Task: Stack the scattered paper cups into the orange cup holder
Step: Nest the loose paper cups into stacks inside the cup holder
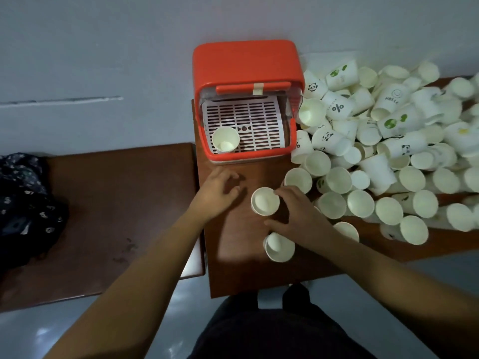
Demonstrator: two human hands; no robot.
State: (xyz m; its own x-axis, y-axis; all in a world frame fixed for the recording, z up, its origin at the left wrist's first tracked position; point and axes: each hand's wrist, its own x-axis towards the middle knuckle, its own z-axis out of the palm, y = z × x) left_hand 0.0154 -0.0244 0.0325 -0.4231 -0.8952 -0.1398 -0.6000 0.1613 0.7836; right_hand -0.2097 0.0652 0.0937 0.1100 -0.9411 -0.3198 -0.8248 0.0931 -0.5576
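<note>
Fingers of my right hand [298,216] curl round a small white paper cup [265,201] on the brown wooden table [233,268] — my left hand [217,193] rests just left of it, loosely curled, holding nothing. Beyond, the orange plastic cup holder [246,66] contains a single upright cup [225,143] — a heap of white paper cups [388,151] sprawls right.

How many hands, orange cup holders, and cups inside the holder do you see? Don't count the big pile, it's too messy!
Hands: 2, the left hand and the right hand
Orange cup holder: 1
Cup inside the holder: 1 showing from above
Total: 4
</note>
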